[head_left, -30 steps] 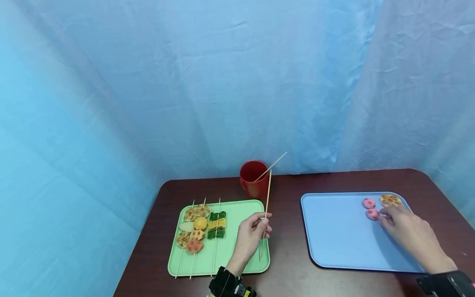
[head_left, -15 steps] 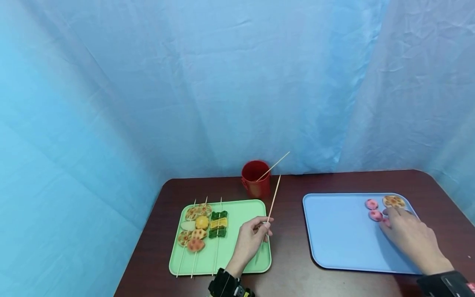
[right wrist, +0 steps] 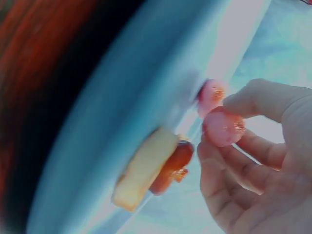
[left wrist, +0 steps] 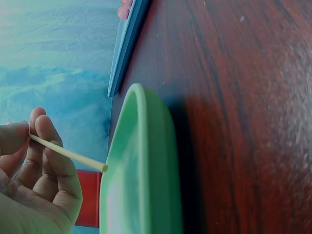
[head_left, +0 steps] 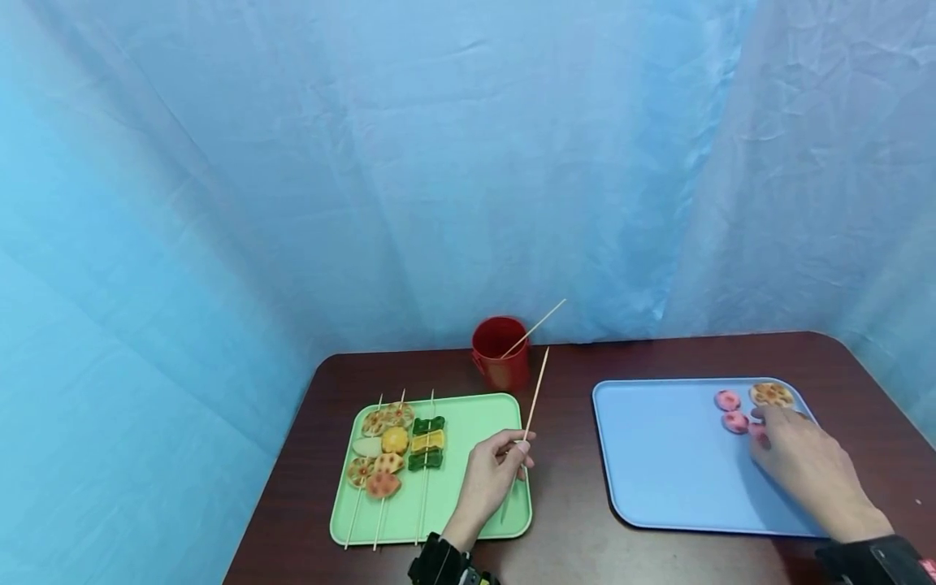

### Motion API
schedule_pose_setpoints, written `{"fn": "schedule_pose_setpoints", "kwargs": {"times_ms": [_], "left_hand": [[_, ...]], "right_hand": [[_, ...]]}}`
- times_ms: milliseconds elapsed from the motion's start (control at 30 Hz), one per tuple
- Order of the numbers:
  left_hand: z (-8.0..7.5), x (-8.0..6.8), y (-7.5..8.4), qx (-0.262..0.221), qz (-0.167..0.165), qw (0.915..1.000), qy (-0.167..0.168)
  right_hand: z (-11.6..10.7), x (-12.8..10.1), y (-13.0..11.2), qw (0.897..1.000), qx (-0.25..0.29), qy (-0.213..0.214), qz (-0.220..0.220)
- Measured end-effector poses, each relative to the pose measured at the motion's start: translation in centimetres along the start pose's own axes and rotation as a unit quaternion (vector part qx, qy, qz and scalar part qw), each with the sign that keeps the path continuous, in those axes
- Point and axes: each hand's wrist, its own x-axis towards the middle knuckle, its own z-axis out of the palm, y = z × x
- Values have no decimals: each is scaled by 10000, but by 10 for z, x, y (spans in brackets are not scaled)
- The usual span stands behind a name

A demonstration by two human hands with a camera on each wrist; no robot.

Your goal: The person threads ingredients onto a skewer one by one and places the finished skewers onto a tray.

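My left hand [head_left: 521,448] pinches a bare wooden skewer [head_left: 536,390] over the right end of the green tray [head_left: 478,418]. The skewer leans up and to the right, and its lower end [left wrist: 73,156] shows past my fingers [left wrist: 46,134]. My right hand [head_left: 762,429] is over the far right part of the blue tray [head_left: 658,455]. It pinches a round pink piece [right wrist: 220,129] between thumb and fingers. Two more pink pieces [head_left: 727,400] [head_left: 734,422] and a lotus root slice [head_left: 770,395] lie just beyond it.
Three filled skewers [head_left: 395,443] lie on the left half of the green tray. A red cup [head_left: 500,357] with one skewer [head_left: 537,325] in it stands behind that tray. Blue cloth hangs along the back of the dark wooden table [head_left: 563,455].
The skewer in my left hand has tilted so that its top leans right. My right hand has drawn back a little from the two pink pieces and holds a third one.
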Motion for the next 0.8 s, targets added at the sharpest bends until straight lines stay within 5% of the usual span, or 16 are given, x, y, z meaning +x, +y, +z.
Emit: {"fn": "schedule_pose_setpoints", "kwargs": {"times_ms": [267, 433, 600, 800], "left_hand": [[4, 0, 1, -22, 222, 9997, -38], [5, -1, 0, 120, 146, 9998, -45], [6, -2, 0, 127, 118, 9998, -25], [8, -5, -2, 116, 161, 9997, -141]], "right_hand": [[-4, 1, -18, 9910, 804, 804, -701], [-3, 1, -34, 9799, 1851, 602, -447], [0, 2, -50, 9435, 3281, -390, 252], [5, 6, -66, 8963, 4207, -1137, 815]]}}
